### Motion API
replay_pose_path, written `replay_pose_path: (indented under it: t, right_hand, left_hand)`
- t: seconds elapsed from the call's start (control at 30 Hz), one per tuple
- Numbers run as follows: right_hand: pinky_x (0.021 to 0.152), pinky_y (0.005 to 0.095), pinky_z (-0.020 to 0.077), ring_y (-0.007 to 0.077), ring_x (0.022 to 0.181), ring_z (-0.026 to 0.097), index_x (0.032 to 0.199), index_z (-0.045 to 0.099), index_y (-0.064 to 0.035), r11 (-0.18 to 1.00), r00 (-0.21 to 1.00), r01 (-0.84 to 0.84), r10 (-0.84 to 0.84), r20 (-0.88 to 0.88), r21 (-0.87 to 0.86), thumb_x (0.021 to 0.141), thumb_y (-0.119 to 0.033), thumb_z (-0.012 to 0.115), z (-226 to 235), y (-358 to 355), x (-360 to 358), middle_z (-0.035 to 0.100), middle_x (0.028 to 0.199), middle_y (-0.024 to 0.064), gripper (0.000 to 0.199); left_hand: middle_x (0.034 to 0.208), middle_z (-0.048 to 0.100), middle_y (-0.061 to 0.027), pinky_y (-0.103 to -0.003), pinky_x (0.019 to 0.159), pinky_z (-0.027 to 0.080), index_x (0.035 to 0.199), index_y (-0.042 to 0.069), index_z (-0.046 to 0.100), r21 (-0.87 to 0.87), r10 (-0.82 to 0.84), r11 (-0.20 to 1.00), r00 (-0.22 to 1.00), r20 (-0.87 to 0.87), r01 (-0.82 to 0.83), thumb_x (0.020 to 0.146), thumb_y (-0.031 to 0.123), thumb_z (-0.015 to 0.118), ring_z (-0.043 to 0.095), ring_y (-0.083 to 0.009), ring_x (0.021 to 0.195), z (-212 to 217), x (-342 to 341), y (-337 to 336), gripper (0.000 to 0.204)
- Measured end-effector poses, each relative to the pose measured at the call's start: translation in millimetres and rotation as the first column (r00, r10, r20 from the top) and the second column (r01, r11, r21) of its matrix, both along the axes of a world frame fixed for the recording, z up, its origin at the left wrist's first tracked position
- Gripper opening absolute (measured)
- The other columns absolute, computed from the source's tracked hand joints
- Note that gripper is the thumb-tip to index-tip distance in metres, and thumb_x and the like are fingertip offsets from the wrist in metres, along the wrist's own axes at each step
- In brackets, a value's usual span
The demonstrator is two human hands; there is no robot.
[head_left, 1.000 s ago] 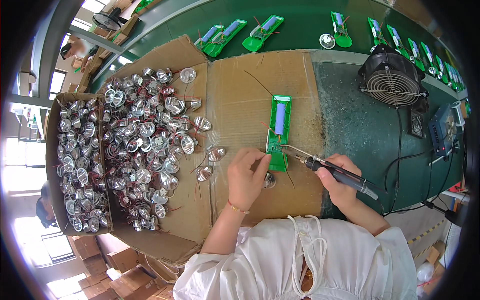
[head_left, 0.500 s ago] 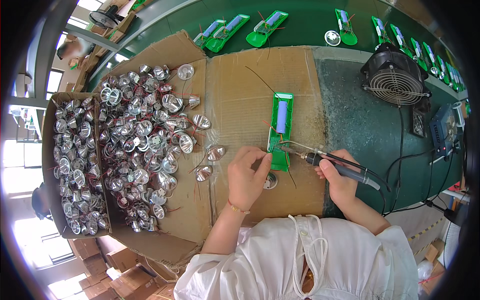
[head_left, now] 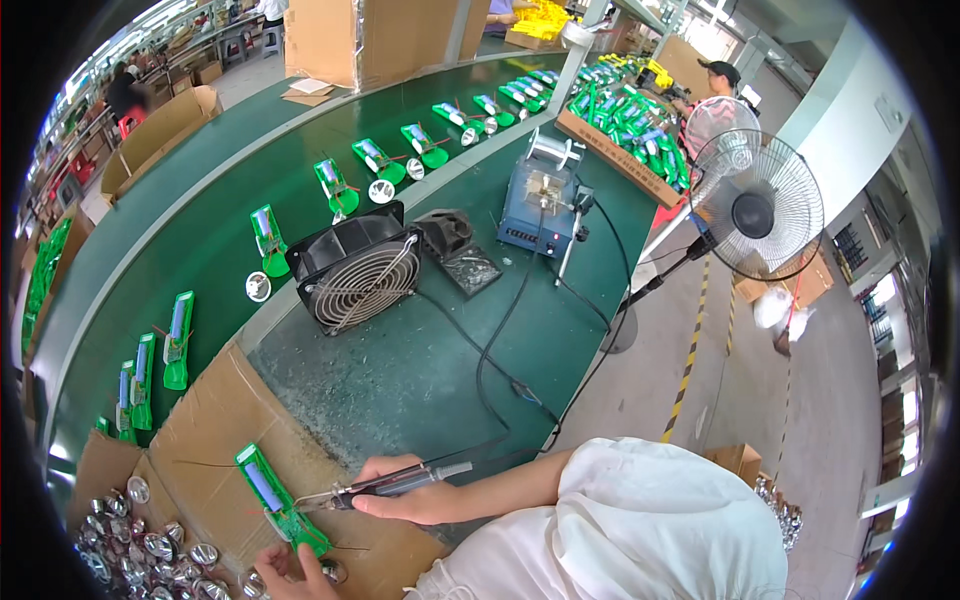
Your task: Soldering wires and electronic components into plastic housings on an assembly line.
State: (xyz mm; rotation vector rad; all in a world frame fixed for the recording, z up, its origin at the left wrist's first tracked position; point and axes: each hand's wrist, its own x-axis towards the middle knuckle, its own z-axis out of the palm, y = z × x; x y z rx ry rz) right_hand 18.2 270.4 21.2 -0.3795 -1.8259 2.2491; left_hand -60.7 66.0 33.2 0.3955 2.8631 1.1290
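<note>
My right hand (head_left: 412, 503) is wrapped round a soldering iron (head_left: 398, 482) with a thin curved metal tube beside its tip. The tip reaches the small circuit board (head_left: 290, 522) in a green flashlight housing (head_left: 250, 456). A pale purple battery cell (head_left: 263, 485) lies along that housing, and thin wires stick out from it. My left hand (head_left: 290, 580) is at the housing's lower end, fingers bent in a pinch. What lies between its fingertips is too small to make out. Next to that hand, a silver reflector (head_left: 334, 572) is partly hidden.
Cardboard (head_left: 220, 420) lies under the work, with loose reflectors (head_left: 160, 546) at lower left. A black fan (head_left: 362, 275) and a blue soldering station (head_left: 540, 205) with trailing cables stand beyond. Green housings line the far belt (head_left: 215, 300). A standing fan (head_left: 755, 212) and another person (head_left: 715, 85) are at right.
The view has swung to the right, bringing the soldering station and standing fan into fuller sight. My hands, the iron and the housing keep about the same places relative to each other.
</note>
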Motion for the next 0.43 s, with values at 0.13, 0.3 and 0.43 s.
replay_pose_path:
  t: [0.13, 0.3, 0.43]
  right_hand:
    - [0.051, 0.022, 0.0366, 0.0035, 0.06, 0.045, 0.086, 0.056, -0.0035, 0.999, 0.999, 0.016, -0.018, 0.035, 0.05, 0.082, -0.019, 0.063, 1, 6, 4, 0.053, 0.067, -0.0015, 0.018]
    - [0.053, 0.0217, 0.0377, 0.0033, 0.061, 0.046, 0.087, 0.057, -0.003, 0.999, 1.0, -0.007, 0.007, 0.007, 0.054, 0.081, -0.018, 0.063, -1, 7, 1, 0.055, 0.068, -0.0011, 0.017]
    - [0.054, 0.0216, 0.0385, 0.0034, 0.062, 0.047, 0.088, 0.057, -0.0034, 0.998, 1.0, -0.029, 0.028, 0.013, 0.059, 0.081, -0.019, 0.064, -8, 1, -2, 0.056, 0.068, -0.0011, 0.018]
  left_hand:
    - [0.087, 0.058, -0.0176, -0.042, 0.07, 0.047, 0.099, -0.001, 0.055, -0.559, -0.354, 0.814, 0.897, -0.265, 0.157, 0.079, 0.039, 0.064, 0.056, -0.0341, 0.077, 7, 8, 1, 0.045]
    - [0.098, 0.057, -0.0137, -0.048, 0.086, 0.036, 0.107, 0.011, 0.057, -0.515, -0.496, 0.79, 0.84, -0.221, 0.331, 0.08, 0.022, 0.059, 0.052, -0.0348, 0.09, -1, 10, -17, 0.029]
    - [0.105, 0.055, -0.0148, -0.049, 0.091, 0.034, 0.11, 0.01, 0.055, -0.536, -0.476, 0.762, 0.875, -0.086, 0.362, 0.079, 0.025, 0.061, 0.051, -0.0329, 0.097, -5, 7, -34, 0.035]
